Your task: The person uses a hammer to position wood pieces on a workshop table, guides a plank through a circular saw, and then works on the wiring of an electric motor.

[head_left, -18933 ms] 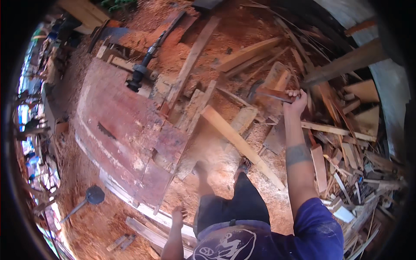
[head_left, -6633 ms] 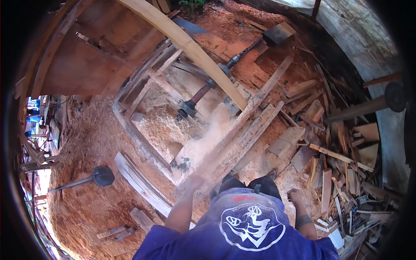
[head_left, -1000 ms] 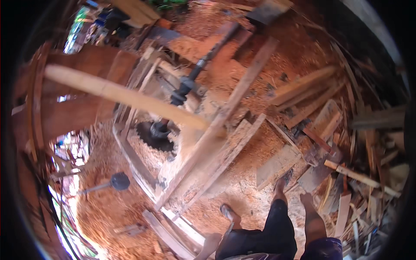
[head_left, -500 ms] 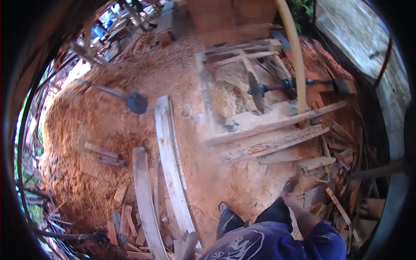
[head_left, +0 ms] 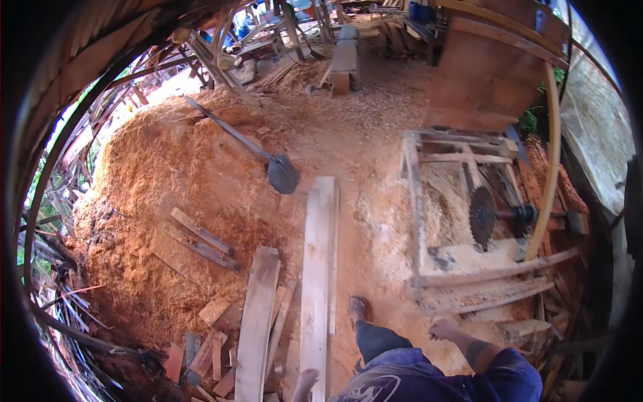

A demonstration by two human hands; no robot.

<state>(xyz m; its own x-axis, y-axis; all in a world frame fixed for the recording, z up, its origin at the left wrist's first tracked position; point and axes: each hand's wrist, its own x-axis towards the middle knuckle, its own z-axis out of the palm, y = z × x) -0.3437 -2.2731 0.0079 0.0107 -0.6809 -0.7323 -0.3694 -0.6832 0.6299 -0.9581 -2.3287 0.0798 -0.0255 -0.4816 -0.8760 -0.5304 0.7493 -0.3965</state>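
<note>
My right hand (head_left: 442,329), fingers curled with nothing visible in them, hangs beside my dark shorts (head_left: 382,344), above the sawdust floor. My left hand (head_left: 307,380) is low in the view, near a long pale plank (head_left: 315,268); its fingers are indistinct. A second board (head_left: 256,301) lies left of that plank. To the right, a toothed circular saw blade (head_left: 479,218) on a shaft sits in a dusty wooden frame (head_left: 489,270). A reddish panel (head_left: 475,80) stands raised behind it, with a curved yellowish batten (head_left: 550,167) alongside.
A shovel (head_left: 282,175) lies on a large sawdust mound (head_left: 140,194) at left. Short offcuts (head_left: 207,355) lie at lower left. A bench (head_left: 343,63) and timber clutter are at the back. A pale sheet wall (head_left: 589,147) bounds the right.
Since 18.9 seconds ago the panel has been raised, exposing the saw, and my right hand has released a brown wood piece. In the last second my view has swung left and up.
</note>
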